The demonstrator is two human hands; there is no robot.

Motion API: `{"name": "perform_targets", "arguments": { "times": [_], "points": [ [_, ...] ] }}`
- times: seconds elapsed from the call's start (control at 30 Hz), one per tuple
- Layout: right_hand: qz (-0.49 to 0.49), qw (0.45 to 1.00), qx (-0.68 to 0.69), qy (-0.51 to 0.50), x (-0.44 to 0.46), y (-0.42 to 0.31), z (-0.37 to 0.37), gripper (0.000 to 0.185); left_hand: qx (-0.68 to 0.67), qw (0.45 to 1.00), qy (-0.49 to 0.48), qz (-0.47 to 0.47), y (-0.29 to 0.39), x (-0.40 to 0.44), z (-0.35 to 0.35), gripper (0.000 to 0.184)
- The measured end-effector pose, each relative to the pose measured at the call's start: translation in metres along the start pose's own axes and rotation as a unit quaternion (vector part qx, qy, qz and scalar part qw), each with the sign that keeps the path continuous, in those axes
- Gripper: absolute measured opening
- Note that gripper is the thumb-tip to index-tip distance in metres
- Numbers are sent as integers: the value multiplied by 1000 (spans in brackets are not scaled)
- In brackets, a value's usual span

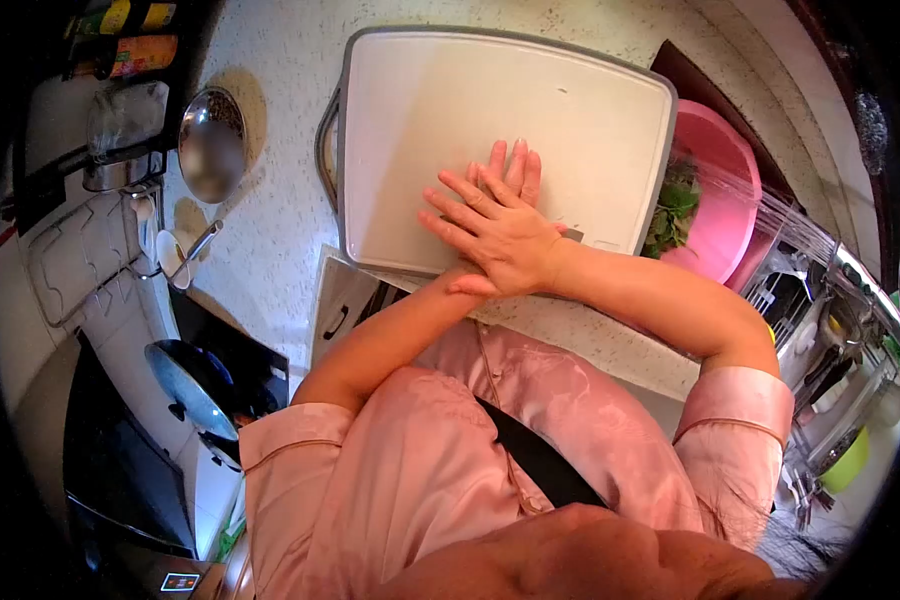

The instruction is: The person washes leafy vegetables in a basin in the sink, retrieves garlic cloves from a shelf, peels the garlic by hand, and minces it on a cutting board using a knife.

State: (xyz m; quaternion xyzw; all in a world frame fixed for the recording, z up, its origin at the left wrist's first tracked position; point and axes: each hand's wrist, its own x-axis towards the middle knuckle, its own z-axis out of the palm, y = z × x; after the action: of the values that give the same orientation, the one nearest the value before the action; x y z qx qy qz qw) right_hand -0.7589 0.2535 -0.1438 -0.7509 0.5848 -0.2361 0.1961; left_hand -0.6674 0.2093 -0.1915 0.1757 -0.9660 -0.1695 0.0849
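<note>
A large white cutting board point(410, 130) with a grey rim and a side handle lies on the speckled counter in front of me. My left hand point(517, 172) rests on it, fingers stretched away from me, its back mostly covered. Across the top of it lies my right hand point(500, 232), palm down, with its fingers spread toward the left. Both hands are open, and no object shows in either. A small grey patch point(574, 236) is visible on the board beside my right wrist; I cannot make out what it is.
Right of the board stands a pink basin point(738, 170) with green leaves point(676, 212). A rack of utensils point(820, 340) is farther right. On the left are a metal bowl point(213, 145), a small white cup point(173, 258) and a lidded pan point(185, 385).
</note>
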Motion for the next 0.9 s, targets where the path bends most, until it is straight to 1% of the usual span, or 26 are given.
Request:
{"name": "perform_targets", "arguments": {
  "times": [0.37,0.5,0.7,0.9],
  "points": [
    [-3,999,13,-38,5,5,-3,80,-14,1000,-6,-6,-3,5,8,80],
    [-9,999,19,-33,4,6,-2,79,-15,1000,-5,-8,0,4,8,80],
    [-9,1000,-3,-9,5,1,2,78,-3,1000,10,1,0,2,6,80],
    [2,997,-56,56,0,-1,9,77,29,999,34,9,7,-2,4,80]
  ]
}}
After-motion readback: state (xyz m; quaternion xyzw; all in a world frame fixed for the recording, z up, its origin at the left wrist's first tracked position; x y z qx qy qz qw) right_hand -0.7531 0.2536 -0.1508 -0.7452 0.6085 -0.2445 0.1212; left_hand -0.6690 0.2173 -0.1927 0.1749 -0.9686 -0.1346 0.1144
